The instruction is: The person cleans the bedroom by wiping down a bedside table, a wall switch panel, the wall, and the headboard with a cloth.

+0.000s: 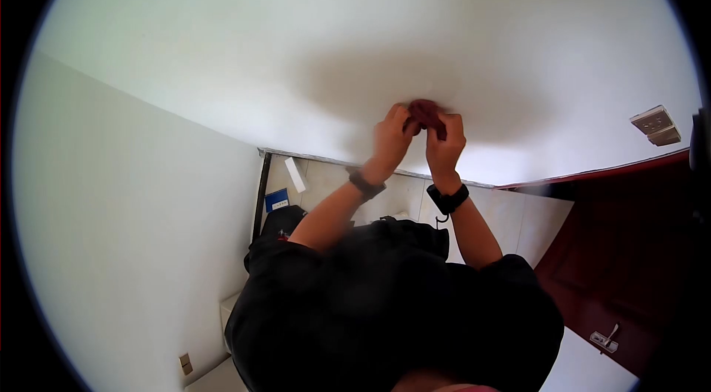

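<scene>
The left hand [392, 134] and right hand [446, 143] both pinch a blurred, dark red soft item [424, 111] between their fingertips, the hands close together on either side of it. It is raised in front of the white wall [222, 58], above the wall's bottom edge; whether it touches the wall cannot be told. Well to its right, wall sockets [655, 125] sit near the wall's right end, above a dark red door [607, 273].
</scene>
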`<state>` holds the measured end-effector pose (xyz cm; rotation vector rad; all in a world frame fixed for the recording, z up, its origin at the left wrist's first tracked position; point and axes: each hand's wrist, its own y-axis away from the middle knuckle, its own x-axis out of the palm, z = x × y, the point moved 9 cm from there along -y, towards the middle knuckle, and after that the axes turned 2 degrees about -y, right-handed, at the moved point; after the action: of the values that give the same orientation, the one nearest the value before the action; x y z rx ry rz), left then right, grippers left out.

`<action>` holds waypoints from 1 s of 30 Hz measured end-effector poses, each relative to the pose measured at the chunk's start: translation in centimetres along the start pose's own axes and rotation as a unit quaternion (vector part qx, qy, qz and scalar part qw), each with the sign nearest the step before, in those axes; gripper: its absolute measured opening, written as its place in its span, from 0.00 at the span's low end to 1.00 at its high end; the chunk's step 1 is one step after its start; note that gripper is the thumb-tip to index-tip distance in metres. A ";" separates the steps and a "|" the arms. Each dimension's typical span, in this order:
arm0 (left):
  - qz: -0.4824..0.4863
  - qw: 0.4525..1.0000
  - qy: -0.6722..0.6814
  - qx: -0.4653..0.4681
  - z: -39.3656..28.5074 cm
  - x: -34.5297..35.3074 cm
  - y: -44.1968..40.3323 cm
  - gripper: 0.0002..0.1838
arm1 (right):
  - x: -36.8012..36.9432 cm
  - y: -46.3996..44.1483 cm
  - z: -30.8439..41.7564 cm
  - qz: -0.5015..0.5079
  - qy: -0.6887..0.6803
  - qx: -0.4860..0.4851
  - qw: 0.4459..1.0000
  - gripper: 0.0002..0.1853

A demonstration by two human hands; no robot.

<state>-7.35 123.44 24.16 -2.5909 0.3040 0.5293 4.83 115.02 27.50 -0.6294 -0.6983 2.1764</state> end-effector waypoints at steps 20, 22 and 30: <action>-0.129 0.967 -0.127 0.177 -10.1 -7.5 -3.8 0.12 | 0.0 -6.6 9.2 0.001 0.053 -0.205 0.977 0.20; -0.081 0.982 -0.116 0.126 -6.1 -4.4 -1.7 0.11 | 0.5 -3.1 4.5 0.032 0.072 -0.151 0.985 0.19; -0.010 0.999 -0.017 -0.033 3.0 -1.1 1.4 0.06 | 2.8 1.6 -0.6 0.068 0.025 -0.056 0.996 0.18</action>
<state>-9.74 123.81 21.63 -2.6426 0.2522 0.5860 2.74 116.44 25.38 -0.8087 -0.7742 2.2490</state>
